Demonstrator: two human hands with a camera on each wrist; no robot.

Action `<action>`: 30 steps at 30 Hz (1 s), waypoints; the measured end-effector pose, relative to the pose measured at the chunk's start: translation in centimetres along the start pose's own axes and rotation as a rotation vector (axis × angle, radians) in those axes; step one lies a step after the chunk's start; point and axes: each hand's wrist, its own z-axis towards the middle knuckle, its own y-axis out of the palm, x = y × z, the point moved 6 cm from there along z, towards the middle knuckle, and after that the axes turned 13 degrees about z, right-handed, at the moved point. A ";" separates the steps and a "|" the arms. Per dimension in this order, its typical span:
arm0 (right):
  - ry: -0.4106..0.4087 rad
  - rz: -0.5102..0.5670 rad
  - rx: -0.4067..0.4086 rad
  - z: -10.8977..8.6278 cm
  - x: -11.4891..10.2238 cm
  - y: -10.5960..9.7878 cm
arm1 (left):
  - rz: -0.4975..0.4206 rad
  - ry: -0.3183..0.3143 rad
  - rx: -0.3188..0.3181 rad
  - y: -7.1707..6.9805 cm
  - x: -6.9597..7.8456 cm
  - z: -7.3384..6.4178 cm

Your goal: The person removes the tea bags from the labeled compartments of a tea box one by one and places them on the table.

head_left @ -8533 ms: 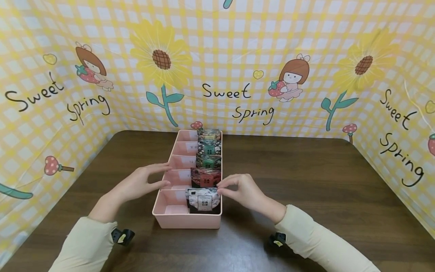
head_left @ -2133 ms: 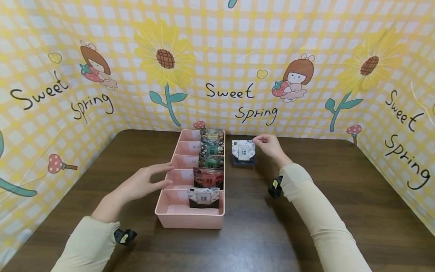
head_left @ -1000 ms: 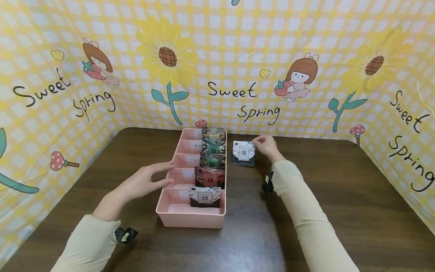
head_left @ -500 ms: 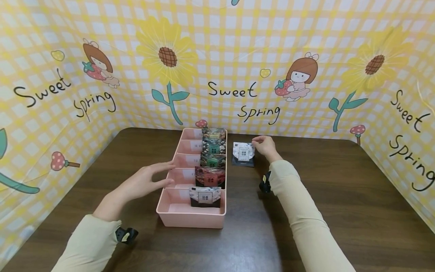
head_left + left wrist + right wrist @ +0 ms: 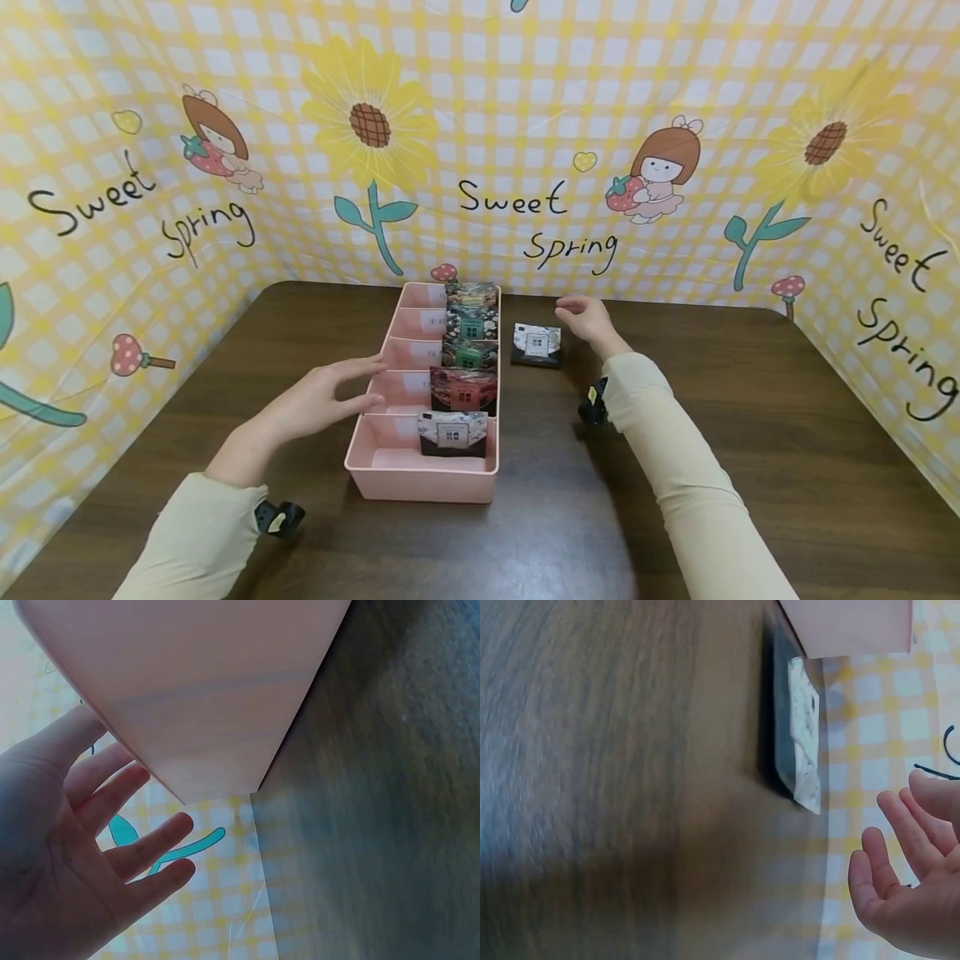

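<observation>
A white-and-black printed sachet [image 5: 536, 346] lies low on the table to the right of a long pink divided box [image 5: 420, 487]. My right hand [image 5: 588, 319] hovers just behind and right of that sachet, holding nothing. In the right wrist view its fingers [image 5: 874, 862] are loosely bent and apart from the sachet [image 5: 805, 735]. At the box's left side is my left hand [image 5: 322, 396], fingers spread, thumb and a finger touching the rim. A matching white sachet [image 5: 453, 433] stands in the nearest compartment. Behind it a red sachet [image 5: 463, 389] and a green one [image 5: 470, 353] fill further compartments.
More sachets [image 5: 472, 323] stand in the box's far compartments, each on the right side, with white labels at the left. The brown wooden table [image 5: 712, 467] ends at a yellow checked cloth [image 5: 525, 100] hung around the back and sides.
My right hand took a white sachet from the nearest compartment to the table right of the box. Now it has let go, and the sachet has tipped lower. My left hand has stayed put.
</observation>
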 end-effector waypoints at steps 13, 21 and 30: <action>-0.074 -0.017 -0.087 -1.8 -2.7 -0.4 | -0.006 0.008 -0.008 -0.3 0.3 -0.1; -0.141 0.040 -0.126 -3.9 -4.7 -0.2 | -0.011 -0.011 -0.011 0.0 0.0 0.0; -0.215 0.103 -0.183 -6.3 -5.8 0.3 | -0.004 -0.004 -0.008 -0.2 0.1 -0.1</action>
